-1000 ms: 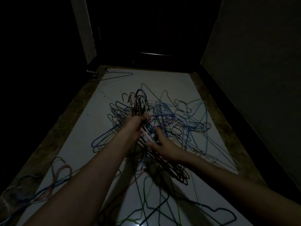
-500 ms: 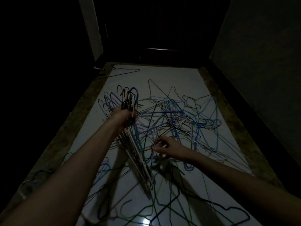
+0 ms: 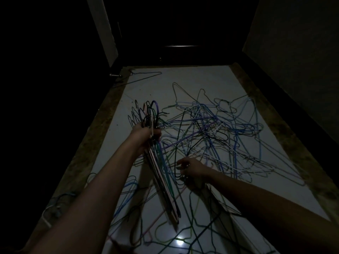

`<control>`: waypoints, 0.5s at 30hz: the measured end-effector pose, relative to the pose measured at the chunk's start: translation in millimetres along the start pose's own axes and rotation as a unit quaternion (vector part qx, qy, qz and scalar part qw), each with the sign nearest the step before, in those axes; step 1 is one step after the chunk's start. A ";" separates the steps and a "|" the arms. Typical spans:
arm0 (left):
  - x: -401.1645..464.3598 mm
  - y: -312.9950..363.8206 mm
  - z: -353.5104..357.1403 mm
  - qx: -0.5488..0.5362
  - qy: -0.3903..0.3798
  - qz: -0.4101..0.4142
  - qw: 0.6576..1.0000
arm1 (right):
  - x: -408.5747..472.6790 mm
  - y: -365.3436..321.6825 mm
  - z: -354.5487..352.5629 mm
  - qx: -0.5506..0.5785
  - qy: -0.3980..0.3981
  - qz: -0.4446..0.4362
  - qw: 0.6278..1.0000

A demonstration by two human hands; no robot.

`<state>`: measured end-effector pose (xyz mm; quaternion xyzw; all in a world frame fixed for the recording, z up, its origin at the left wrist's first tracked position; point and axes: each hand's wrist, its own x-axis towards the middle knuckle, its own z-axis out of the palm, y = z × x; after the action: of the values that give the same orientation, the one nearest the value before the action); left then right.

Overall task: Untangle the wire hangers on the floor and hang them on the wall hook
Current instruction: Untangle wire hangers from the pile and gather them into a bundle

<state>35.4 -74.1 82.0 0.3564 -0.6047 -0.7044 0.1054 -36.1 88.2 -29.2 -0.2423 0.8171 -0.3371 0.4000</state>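
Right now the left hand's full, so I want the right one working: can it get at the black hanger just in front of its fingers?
Probably yes. The right hand hovers with curled fingers at the black hanger, nothing above it; other wires cross it, so it may snag.

right hand (image 3: 190,168) off bundle (image 3: 161,167), lowered to pile (image 3: 220,132)

floor (image 3: 183,79): pale glossy tile | tangled wire hangers (image 3: 216,129) across it | lone hanger (image 3: 145,76) far-left
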 end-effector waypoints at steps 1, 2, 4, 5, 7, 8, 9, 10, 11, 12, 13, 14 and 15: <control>1.5 -1.3 -0.3 0.002 0.000 0.001 1.000 | 2.8 2.4 2.1 -0.002 -0.002 0.001 1.000; 2.5 -2.5 -0.3 0.006 0.001 0.002 1.000 | 2.8 2.7 3.4 -0.001 0.002 0.005 1.000; 4.8 -5.0 -0.4 0.020 0.005 -0.003 1.000 | 4.1 5.7 3.5 0.006 0.031 0.000 1.000; 5.8 -5.7 -0.2 0.027 0.007 -0.004 1.000 | 4.2 6.2 1.9 0.007 0.046 -0.007 0.999; 7.8 -6.5 0.2 0.036 0.007 0.000 0.999 | 3.3 5.8 -3.3 0.020 0.064 -0.015 0.998; 8.9 -5.9 0.9 0.040 0.007 0.004 0.999 | 0.4 3.8 -6.8 0.030 0.065 -0.016 0.997; 10.1 -4.9 1.1 0.043 0.007 0.006 0.999 | -1.5 3.6 -10.2 0.042 0.068 -0.021 0.997; 11.6 -3.5 1.3 0.044 0.007 0.010 0.999 | -4.7 2.6 -13.4 0.052 0.074 -0.026 0.996; 12.6 -1.9 1.6 0.044 0.006 0.013 0.999 | -7.1 3.2 -17.5 0.055 0.083 -0.034 0.994; 13.3 -0.4 2.1 0.045 0.005 0.017 0.999 | -9.9 3.5 -21.6 0.054 0.093 -0.037 0.994; 13.5 1.0 2.9 0.046 0.003 0.021 0.999 | -12.9 4.5 -26.1 0.053 0.099 -0.038 0.993; 13.6 1.8 4.3 0.046 0.000 0.023 0.999 | -16.8 6.0 -30.9 0.056 0.102 -0.028 0.993; 13.3 2.7 6.3 0.049 -0.005 0.024 0.999 | -20.1 9.3 -36.4 0.059 0.101 -0.015 0.993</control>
<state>21.1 -77.6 79.5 0.3429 -0.6473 -0.6731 0.1020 -55.7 120.6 -9.7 -0.1950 0.8283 -0.4132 0.3244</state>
